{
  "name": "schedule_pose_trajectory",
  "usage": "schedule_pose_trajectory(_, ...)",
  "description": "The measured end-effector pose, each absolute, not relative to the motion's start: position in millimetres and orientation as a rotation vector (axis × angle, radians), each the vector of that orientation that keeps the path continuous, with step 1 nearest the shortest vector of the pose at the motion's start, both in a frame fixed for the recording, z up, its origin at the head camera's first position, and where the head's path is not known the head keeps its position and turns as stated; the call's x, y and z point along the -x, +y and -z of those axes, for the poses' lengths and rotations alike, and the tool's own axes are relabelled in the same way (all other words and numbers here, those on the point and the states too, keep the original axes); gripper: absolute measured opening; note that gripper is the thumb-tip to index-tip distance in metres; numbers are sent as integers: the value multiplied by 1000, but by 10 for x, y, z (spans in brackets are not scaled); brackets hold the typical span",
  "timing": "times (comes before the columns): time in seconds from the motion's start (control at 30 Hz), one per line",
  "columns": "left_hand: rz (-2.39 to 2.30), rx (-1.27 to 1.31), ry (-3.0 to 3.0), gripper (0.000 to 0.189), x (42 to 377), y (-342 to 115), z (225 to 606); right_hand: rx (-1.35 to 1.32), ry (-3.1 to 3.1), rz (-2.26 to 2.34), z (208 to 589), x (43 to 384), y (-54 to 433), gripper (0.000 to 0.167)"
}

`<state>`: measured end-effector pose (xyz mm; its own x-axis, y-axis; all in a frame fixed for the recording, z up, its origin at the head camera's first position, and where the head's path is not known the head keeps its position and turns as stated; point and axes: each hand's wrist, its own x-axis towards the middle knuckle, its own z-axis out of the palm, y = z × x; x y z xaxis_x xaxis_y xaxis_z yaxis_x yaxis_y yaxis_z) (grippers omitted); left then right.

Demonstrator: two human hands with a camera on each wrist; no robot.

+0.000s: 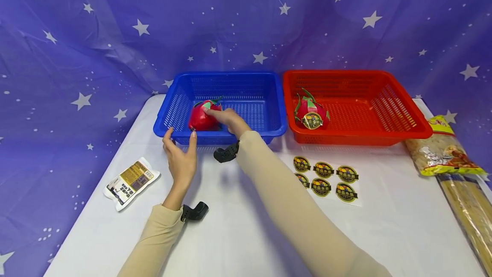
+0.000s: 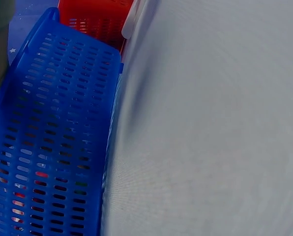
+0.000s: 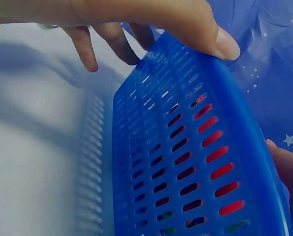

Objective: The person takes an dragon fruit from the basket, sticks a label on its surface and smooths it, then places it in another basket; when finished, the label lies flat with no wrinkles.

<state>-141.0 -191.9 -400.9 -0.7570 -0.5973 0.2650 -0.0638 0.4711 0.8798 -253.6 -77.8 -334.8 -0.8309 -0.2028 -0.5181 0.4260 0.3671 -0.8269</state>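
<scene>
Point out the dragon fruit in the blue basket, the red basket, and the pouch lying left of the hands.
Dragon fruit (image 1: 197,119): head view, on its bare red skin.
Red basket (image 1: 361,135): head view, on its front rim.
Pouch (image 1: 131,183): head view, on the middle of its printed face.

The head camera looks forward and down from above the white cloth-covered bench (image 1: 238,234), far enough back to frame the whole blue perforated plastic basket (image 1: 265,133) and red perforated plastic basket (image 1: 365,136). Both wrist cameras look from close by along the blue basket's wall, turned sideways. All three share that basket; head and left wrist share the red one.
</scene>
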Motion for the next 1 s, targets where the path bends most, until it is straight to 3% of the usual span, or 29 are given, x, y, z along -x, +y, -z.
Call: schedule_pose_trajectory(1.0,1226,-546,-2159,69,1432,-1910,4051,-57,2014,1425,3403,2691,-785,77)
